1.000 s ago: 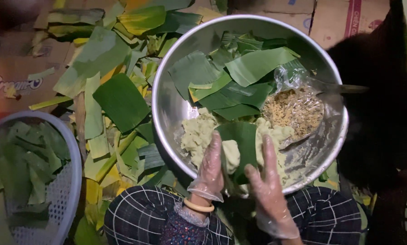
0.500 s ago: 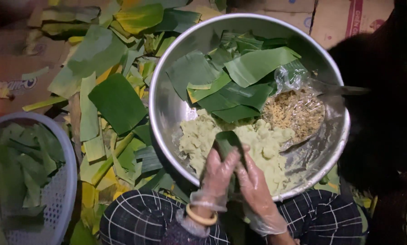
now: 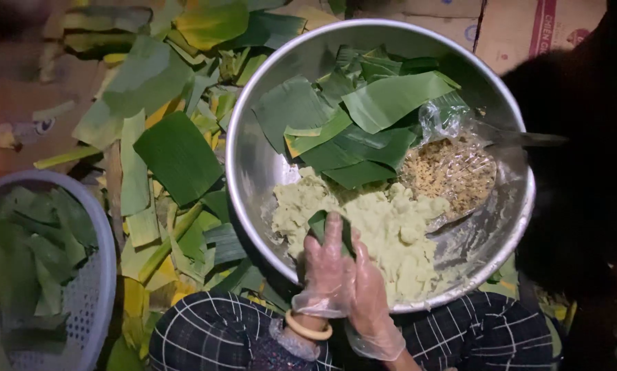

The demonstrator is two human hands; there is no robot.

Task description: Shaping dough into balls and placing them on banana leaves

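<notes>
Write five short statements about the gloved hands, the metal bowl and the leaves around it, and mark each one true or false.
1. Both hands wear clear plastic gloves: the left hand and the right hand. True.
2. The hands hold a folded green leaf piece over the pale green dough. True.
3. The metal bowl holds only dough. False: it also holds banana leaves and a clear bag of brownish filling.
4. The left wrist is bare. False: it wears a pale bangle.
5. The white mesh basket lies right of the bowl. False: it sits at the picture's left.
</notes>
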